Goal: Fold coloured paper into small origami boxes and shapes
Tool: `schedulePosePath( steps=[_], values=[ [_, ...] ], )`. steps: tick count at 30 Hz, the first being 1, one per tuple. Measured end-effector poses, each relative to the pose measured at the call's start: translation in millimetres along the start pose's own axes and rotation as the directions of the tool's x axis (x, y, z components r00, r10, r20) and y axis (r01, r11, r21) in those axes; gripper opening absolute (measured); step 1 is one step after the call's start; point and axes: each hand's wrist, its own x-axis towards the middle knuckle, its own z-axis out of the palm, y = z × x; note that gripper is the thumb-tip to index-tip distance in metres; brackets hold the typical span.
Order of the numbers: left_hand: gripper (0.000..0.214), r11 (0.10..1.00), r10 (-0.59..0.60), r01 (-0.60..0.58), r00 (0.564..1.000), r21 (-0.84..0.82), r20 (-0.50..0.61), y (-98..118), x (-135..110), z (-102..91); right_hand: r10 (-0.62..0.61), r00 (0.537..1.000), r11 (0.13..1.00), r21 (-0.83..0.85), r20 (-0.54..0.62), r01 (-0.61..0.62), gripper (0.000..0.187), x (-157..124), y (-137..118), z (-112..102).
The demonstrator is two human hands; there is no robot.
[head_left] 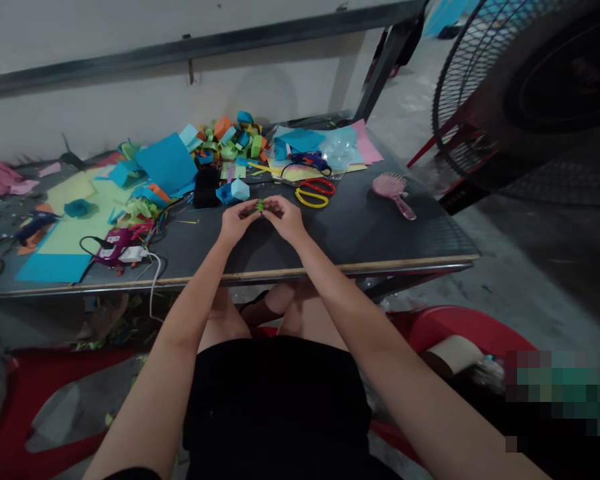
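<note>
Between the fingertips of my left hand [237, 219] and my right hand [285, 217] is a small green folded paper piece [261, 205]. Both hands pinch it just above the dark tabletop [350, 233]. Just behind my left hand sit a blue folded paper shape [225, 194] and a pale blue one [240, 190]. Scissors with red and yellow handles [313, 202] lie to the right of my right hand. A blue glue gun [310, 160] rests behind them on coloured sheets.
A heap of folded paper pieces [230, 143] lies at the back. To the left are a blue sheet [167, 163] and a purple power strip [115, 245] with a white cable. A pink hairbrush [395, 192] lies at the right, near a large fan [480, 73]. Red chairs [460, 320] stand below.
</note>
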Motion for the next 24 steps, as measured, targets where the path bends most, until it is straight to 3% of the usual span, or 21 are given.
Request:
schedulePosePath(
  steps=[4, 11, 17, 20, 24],
  values=[
    [0.051, 1.0, -0.012, 0.012, 1.0, 0.0, 0.026, -7.6, 3.1, -0.9, 0.014, 1.0, 1.0, 0.026, 0.006, -0.014, 0.036, 3.7, 8.9, 3.2],
    [0.054, 0.998, 0.027, -0.028, 0.999, 0.059, 0.025, -9.5, 2.2, -2.3, -0.021, 1.0, 0.999, 0.028, 0.014, 0.021, 0.035, 3.7, 11.9, 3.3],
    [0.041, 0.992, -0.117, 0.115, 0.993, 0.053, 0.026, 3.7, -5.7, -2.9, 0.018, 1.0, 1.0, 0.011, 0.012, -0.018, 0.037, 2.5, 9.2, 2.5],
    [0.043, 0.982, -0.142, 0.143, 0.99, 0.123, -0.017, 10.9, -9.3, -1.5, 0.042, 0.999, 0.999, 0.005, -0.013, -0.042, 0.035, 1.7, 7.4, 2.7],
    [0.044, 0.948, -0.07, 0.112, 0.987, 0.298, -0.146, 24.2, -11.7, -1.6, 0.07, 0.994, 0.997, -0.018, -0.08, -0.072, 0.032, 1.3, 4.3, 3.4]
  ],
)
